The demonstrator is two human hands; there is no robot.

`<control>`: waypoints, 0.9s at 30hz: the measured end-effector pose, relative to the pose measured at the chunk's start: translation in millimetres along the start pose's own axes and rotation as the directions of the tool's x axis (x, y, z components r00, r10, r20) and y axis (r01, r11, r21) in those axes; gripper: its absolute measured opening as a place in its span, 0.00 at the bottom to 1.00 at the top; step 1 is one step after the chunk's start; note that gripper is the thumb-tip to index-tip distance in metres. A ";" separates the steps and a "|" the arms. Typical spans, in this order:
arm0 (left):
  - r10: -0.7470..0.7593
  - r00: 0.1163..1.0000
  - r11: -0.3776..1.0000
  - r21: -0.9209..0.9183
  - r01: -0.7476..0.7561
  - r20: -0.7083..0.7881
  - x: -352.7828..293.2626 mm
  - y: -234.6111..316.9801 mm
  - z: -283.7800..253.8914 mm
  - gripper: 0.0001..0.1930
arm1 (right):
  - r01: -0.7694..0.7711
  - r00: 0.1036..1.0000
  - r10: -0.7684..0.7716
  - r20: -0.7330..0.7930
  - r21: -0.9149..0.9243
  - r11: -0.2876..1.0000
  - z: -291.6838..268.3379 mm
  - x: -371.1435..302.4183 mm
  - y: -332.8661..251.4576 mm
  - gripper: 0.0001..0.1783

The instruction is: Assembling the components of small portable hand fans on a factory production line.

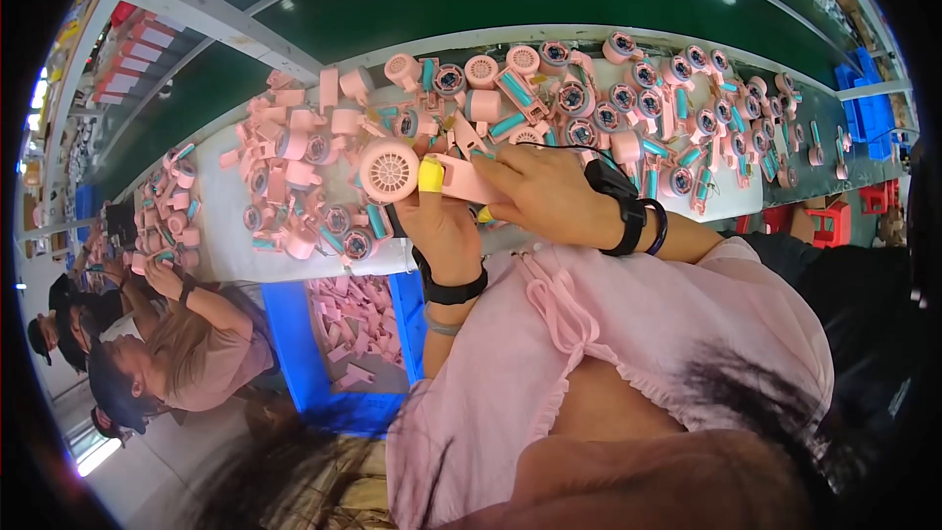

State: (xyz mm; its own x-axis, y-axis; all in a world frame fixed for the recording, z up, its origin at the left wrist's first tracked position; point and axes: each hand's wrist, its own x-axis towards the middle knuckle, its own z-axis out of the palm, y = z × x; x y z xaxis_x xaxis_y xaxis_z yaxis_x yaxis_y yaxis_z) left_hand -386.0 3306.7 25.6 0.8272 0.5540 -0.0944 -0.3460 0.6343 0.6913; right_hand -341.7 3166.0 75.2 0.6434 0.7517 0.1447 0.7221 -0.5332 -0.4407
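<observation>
A pink handheld fan (390,171) with a round slotted grille is held between my two hands above the near edge of the worktable. My left hand (444,226) grips it just below the round head, the yellow-wrapped thumb lying across the handle. On the far end of the handle, my right hand (540,186) presses with bent fingers; a bit of yellow wrap shows at one fingertip. Dark bands sit on both wrists. Behind the hands lie many pink fan bodies, some with bare motors (576,97) and teal cylindrical batteries (514,88).
A blue crate (294,334) of small pink plastic parts stands below the table edge at left. Beyond the white work surface (221,231) runs a green conveyor belt (442,0). Co-workers (186,334) sit at far left. Blue bins (863,108) and red stools (834,224) are at right.
</observation>
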 end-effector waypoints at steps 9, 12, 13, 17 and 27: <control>-0.032 0.999 0.995 -0.092 0.032 -0.001 -9.0 3.2 2.3 0.21 | 0.122 0.971 -0.126 -0.205 -0.029 0.992 -1.4 -3.8 1.2 0.33; 0.011 0.999 0.998 -0.055 -0.008 0.050 -11.4 3.3 4.6 0.20 | 0.092 0.976 -0.093 -0.196 -0.014 0.996 0.1 -7.6 1.0 0.32; 0.012 0.999 0.998 -0.054 -0.009 0.052 -11.6 4.1 4.2 0.20 | 0.093 0.976 -0.093 -0.197 -0.014 0.996 -0.2 -8.7 0.5 0.32; -0.037 0.997 0.970 -0.239 0.052 0.064 -14.0 7.3 6.6 0.22 | 0.119 0.968 -0.116 -0.223 0.001 0.993 -4.3 -12.0 -2.2 0.32; 0.046 0.998 0.994 -0.099 -0.040 0.052 -27.5 2.0 12.0 0.19 | 0.142 0.964 -0.134 -0.231 0.016 0.990 -3.5 -18.1 1.3 0.31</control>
State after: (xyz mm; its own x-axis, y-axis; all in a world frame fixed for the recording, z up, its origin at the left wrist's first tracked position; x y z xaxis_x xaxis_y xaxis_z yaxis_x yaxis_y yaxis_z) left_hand -404.2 3286.3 38.2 0.8323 0.5537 -0.0257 -0.4210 0.6616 0.6206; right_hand -351.5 3150.4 75.1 0.5820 0.7060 0.4036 0.8017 -0.4151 -0.4300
